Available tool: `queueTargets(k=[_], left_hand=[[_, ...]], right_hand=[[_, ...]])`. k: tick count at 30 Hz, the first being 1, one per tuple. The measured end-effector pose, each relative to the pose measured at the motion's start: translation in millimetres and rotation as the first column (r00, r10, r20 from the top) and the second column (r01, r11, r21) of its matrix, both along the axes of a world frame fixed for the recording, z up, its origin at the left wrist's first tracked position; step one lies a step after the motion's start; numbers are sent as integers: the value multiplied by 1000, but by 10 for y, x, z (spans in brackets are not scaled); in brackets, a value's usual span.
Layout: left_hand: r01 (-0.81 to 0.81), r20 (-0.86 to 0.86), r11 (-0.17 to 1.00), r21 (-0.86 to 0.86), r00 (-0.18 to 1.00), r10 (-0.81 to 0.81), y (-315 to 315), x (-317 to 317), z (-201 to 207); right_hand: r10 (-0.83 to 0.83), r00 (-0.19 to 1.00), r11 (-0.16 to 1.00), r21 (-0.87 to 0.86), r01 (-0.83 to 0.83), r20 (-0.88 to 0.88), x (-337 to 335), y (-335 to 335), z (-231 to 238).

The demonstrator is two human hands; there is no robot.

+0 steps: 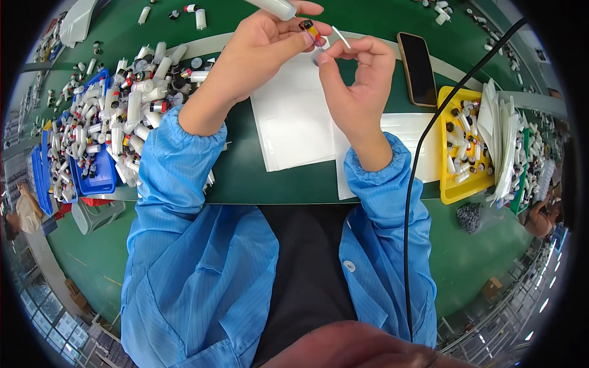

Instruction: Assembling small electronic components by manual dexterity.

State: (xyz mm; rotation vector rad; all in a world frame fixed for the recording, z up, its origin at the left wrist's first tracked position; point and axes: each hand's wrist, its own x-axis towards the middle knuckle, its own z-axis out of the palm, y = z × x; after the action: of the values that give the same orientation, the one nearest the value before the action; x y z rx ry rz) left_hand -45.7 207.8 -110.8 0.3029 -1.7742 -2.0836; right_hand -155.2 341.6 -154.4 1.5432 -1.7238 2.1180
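Note:
My left hand [261, 58] is closed near the far side of the paper. Between its thumb and fingers is a small cylinder with black, yellow and red bands [311, 29]. A white tube [276, 7] also lies against this hand, partly cut off by the top of the view. Close by on the right, my right hand [362, 80] is curled, its thumb and forefinger pinched together. A thin white stick [340, 37] sticks out from its fingers toward the banded cylinder. What lies at the pinched fingertips is too small to make out. White paper sheets [291, 116] lie beneath both hands.
Many white tubes with black and red ends [135, 107] are heaped at left, around a blue tray [101, 184]. On the right are a phone [417, 69], a yellow tray [451, 190] of small banded cylinders, and stacked white bags [494, 122]. A black cable [423, 144] hangs across the right side.

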Motion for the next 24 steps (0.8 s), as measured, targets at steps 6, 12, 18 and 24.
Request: queueTargets(k=[6, 12, 18, 24], left_hand=[[165, -99, 980, 115, 983, -154, -75, -5, -131], [183, 52, 983, -29, 982, -181, 20, -22, 62], [178, 65, 973, -146, 983, -170, 44, -3, 54], [119, -10, 968, -221, 992, -124, 34, 30, -105]], right_hand=[[289, 879, 957, -139, -254, 379, -22, 89, 251], [400, 674, 878, -50, -475, 621, -205, 151, 257], [234, 760, 924, 105, -368, 606, -158, 125, 231], [125, 834, 963, 136, -231, 537, -80, 97, 216]])
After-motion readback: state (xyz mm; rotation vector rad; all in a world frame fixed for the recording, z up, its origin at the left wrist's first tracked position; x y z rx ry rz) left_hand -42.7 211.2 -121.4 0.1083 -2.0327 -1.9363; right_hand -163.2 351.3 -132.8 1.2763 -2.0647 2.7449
